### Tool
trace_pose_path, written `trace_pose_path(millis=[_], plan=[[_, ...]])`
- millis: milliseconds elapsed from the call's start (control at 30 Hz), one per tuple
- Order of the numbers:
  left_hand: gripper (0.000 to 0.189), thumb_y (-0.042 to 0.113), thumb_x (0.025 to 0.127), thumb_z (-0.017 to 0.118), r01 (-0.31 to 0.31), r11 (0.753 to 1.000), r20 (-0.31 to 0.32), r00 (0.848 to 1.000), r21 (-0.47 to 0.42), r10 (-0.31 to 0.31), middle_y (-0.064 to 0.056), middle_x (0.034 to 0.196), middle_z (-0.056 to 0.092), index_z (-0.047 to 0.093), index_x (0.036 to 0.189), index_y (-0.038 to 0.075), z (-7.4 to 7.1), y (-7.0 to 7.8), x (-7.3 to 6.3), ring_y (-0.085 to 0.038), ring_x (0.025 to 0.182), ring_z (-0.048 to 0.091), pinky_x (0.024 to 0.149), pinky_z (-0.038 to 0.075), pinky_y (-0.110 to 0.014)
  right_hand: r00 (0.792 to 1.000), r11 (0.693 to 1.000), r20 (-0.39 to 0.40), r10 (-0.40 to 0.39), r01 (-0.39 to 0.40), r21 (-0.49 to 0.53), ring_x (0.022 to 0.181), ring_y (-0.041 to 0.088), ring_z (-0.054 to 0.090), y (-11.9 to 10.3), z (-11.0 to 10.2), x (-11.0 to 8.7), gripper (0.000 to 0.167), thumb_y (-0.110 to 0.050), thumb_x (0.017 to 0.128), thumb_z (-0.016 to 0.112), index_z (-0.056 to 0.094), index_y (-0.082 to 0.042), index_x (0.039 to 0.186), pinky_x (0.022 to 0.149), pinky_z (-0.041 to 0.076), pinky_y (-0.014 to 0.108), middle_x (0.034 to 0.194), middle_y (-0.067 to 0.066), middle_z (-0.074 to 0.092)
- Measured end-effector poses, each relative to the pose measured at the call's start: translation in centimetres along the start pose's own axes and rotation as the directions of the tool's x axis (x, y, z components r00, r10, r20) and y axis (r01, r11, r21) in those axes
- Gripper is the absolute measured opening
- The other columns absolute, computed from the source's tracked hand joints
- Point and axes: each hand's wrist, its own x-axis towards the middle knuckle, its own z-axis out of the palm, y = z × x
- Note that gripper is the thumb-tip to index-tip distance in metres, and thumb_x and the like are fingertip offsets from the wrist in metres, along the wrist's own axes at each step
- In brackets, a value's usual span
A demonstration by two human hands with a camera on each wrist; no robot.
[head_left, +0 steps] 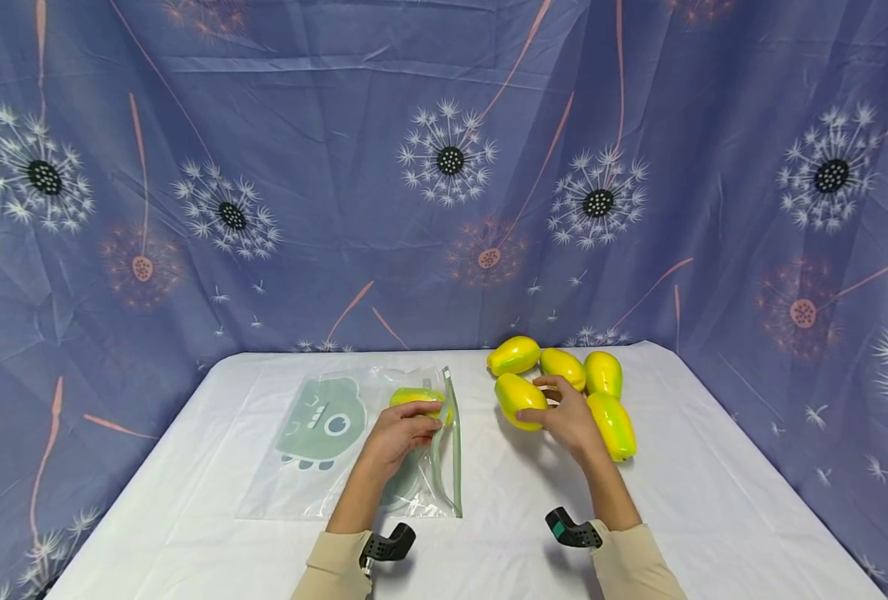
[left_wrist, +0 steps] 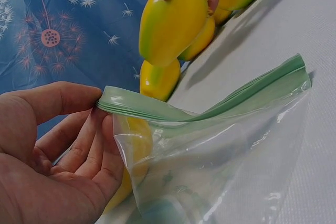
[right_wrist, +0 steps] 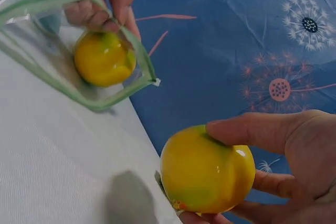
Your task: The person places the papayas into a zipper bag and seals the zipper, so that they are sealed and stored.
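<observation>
A clear zip bag (head_left: pixel 264 497) with a green seal (head_left: pixel 456 467) and a green cartoon print lies on the table. My left hand (head_left: pixel 402 439) pinches the rim at the bag's mouth between thumb and fingers. Inside the bag, close to that hand, is one yellow-green papaya (right_wrist: pixel 105 60). In the right wrist view the mouth gapes toward my right hand (head_left: pixel 570 421). That hand grips another papaya (head_left: pixel 521 401), thumb on one side and fingers on the other, held above the table to the right of the bag.
Several more papayas (head_left: pixel 604 375) lie in a cluster behind and to the right of my right hand. A white cloth (head_left: pixel 189 467) covers the table. A blue dandelion-print curtain (head_left: pixel 339 208) hangs around its back and sides.
</observation>
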Motion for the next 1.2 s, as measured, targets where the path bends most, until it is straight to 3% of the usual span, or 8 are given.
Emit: trace_pose_path(millis=[100, 200, 333, 467, 767, 1033, 1200], plan=[[0.04, -0.003, 0.083, 0.072, 0.001, 1.0, -0.002, 1.0, -0.001, -0.001, -0.003, 0.091, 0.071, 0.067, 0.122, -0.01, 0.0, 0.0, 0.0, -0.012, 0.07, 0.063, 0.066, 0.054, -0.025, 0.999, 0.993, 0.049, 0.015, -0.021, 0.116, 0.134, 0.039, 0.05, -0.1, 0.0, -0.1, 0.073, -0.02, 0.079, 0.084, 0.049, -0.004, 0.141, 0.096, 0.053, 0.048, 0.149, 0.024, 0.049], [0.04, -0.004, 0.082, 0.072, 0.012, 1.0, -0.012, 1.0, -0.006, -0.012, -0.003, 0.091, 0.071, 0.068, 0.122, -0.009, 0.0, 0.0, 0.1, -0.012, 0.07, 0.063, 0.066, 0.054, -0.026, 0.992, 0.977, 0.12, 0.036, -0.061, 0.204, 0.119, 0.033, 0.058, -0.1, 0.0, 0.0, 0.069, -0.018, 0.081, 0.082, 0.05, -0.004, 0.14, 0.087, 0.055, 0.042, 0.144, 0.024, 0.051], [0.04, -0.004, 0.082, 0.072, 0.014, 1.0, -0.018, 1.0, -0.002, -0.014, -0.003, 0.09, 0.072, 0.068, 0.122, -0.009, 0.0, -0.1, 0.1, -0.012, 0.07, 0.063, 0.066, 0.054, -0.026, 0.974, 0.96, 0.215, 0.068, -0.123, 0.25, 0.104, 0.025, 0.063, 0.0, 0.2, 0.1, 0.066, -0.018, 0.082, 0.082, 0.054, -0.007, 0.141, 0.092, 0.055, 0.043, 0.135, 0.023, 0.054], [0.04, -0.005, 0.083, 0.071, 0.012, 1.0, -0.017, 1.0, 0.0, -0.012, -0.003, 0.089, 0.072, 0.068, 0.122, -0.009, -0.1, -0.3, 0.1, -0.013, 0.07, 0.063, 0.067, 0.054, -0.026, 0.958, 0.95, 0.282, 0.057, -0.139, 0.279, 0.108, 0.026, 0.063, 0.4, 0.5, 0.2, 0.066, -0.016, 0.081, 0.082, 0.056, -0.006, 0.141, 0.098, 0.054, 0.046, 0.133, 0.024, 0.053], [0.04, -0.003, 0.084, 0.071, 0.016, 1.0, -0.012, 1.0, -0.002, -0.016, -0.008, 0.096, 0.072, 0.067, 0.124, -0.009, 0.0, -0.1, -0.1, -0.013, 0.071, 0.062, 0.069, 0.054, -0.027, 0.938, 0.953, 0.344, 0.039, -0.139, 0.27, 0.109, 0.025, 0.064, 0.7, 0.8, 0.6, 0.063, -0.018, 0.083, 0.081, 0.058, -0.007, 0.14, 0.097, 0.054, 0.046, 0.133, 0.022, 0.056], [0.042, -0.001, 0.086, 0.072, 0.02, 1.0, 0.002, 1.0, 0.005, -0.02, -0.012, 0.099, 0.072, 0.065, 0.127, -0.01, -0.2, -0.1, 0.1, -0.012, 0.072, 0.063, 0.069, 0.055, -0.026, 0.897, 0.964, 0.443, -0.002, -0.115, 0.238, 0.103, 0.022, 0.065, 0.1, 0.6, 0.7, 0.063, -0.017, 0.084, 0.081, 0.058, -0.004, 0.141, 0.093, 0.057, 0.041, 0.124, 0.019, 0.057], [0.041, 0.0, 0.086, 0.072, 0.016, 1.0, -0.001, 1.0, 0.01, -0.016, -0.009, 0.1, 0.072, 0.066, 0.126, -0.009, -0.1, 0.0, 0.1, -0.012, 0.072, 0.063, 0.07, 0.055, -0.027, 0.855, 0.982, 0.519, -0.021, -0.08, 0.17, 0.096, 0.02, 0.064, -0.2, 0.4, 1.1, 0.062, -0.017, 0.084, 0.08, 0.058, -0.001, 0.139, 0.089, 0.057, 0.039, 0.118, 0.017, 0.061]])
